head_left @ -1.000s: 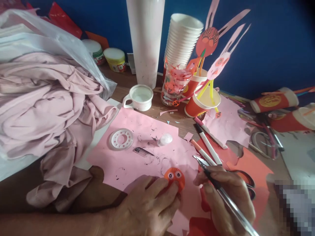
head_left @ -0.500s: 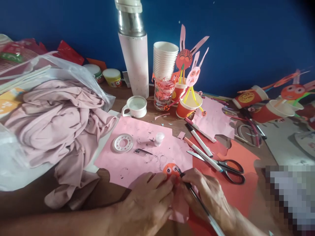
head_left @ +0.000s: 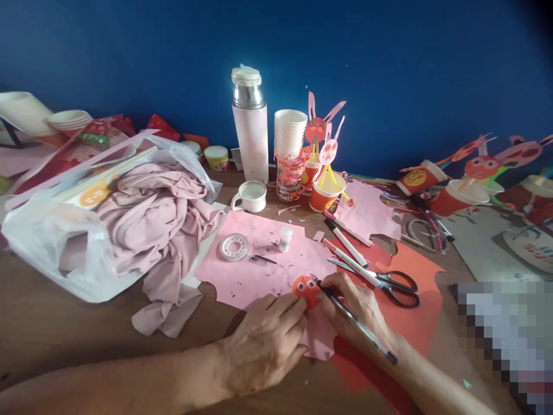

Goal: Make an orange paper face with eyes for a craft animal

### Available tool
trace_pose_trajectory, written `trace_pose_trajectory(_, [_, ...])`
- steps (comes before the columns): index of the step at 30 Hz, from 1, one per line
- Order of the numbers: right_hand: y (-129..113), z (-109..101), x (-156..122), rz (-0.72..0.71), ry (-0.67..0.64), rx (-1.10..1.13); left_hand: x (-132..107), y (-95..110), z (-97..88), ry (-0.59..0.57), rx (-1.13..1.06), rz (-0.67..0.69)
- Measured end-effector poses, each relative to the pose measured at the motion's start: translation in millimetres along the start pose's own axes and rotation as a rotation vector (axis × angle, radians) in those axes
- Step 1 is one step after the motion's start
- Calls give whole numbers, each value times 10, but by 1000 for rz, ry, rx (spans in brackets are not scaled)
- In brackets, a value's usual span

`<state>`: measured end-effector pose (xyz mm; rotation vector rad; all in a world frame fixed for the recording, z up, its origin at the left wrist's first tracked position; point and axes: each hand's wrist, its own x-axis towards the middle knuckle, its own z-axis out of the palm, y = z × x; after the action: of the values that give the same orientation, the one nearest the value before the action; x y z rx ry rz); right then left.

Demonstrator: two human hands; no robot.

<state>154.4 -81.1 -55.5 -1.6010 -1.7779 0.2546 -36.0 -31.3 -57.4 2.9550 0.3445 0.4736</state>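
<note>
An orange paper disc (head_left: 306, 295) with two round white eyes lies near the front of a pink paper sheet (head_left: 246, 288). My left hand (head_left: 270, 337) grips the disc's lower left edge, its fingers closed and bent over the paper. In my right hand (head_left: 352, 305) is a black-tipped pen (head_left: 360, 327), slanted with its tip by the disc's upper right edge, above the right eye. The thumb and forefinger pinch it near the tip. Just behind lie a white ring (head_left: 234, 247), a small clear container (head_left: 285, 239) and a dark pen cap (head_left: 262, 260).
Scissors (head_left: 397, 288) and several markers (head_left: 349, 246) lie right of the disc on red paper (head_left: 406, 323). Behind stand a mug-like lid (head_left: 253, 197), a flask (head_left: 251, 141), stacked cups (head_left: 290, 132) and paper-cup rabbit figures (head_left: 326, 196). Pink cloth (head_left: 151, 213) spills from a plastic bag (head_left: 97, 282) at left.
The view has shifted, showing more of the table at left. The pen tip stays by the disc's upper right edge, while the pen's rear end has swung up. Both hands keep their grips.
</note>
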Motion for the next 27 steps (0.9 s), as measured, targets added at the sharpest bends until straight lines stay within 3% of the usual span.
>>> trace_pose_trajectory(9, [-45, -33, 10, 179, 189, 185, 23, 8, -68, -126, -45, -39])
trace_pose_trajectory(11, [-82, -62, -35, 211, 148, 168, 32, -4, -84, -147, -74, -32])
trace_pose_trajectory(18, [-126, -142, -168, 172, -192, 70, 48, -44, -83, -152, -123, -12])
trace_pose_trajectory(23, [-260, -240, -95, 396, -47, 218, 26, -30, -40, -114, -74, -25])
trace_pose_trajectory(27, [-377, -229, 63, 393, 2, 320, 1, -8, -13, -75, -13, -5])
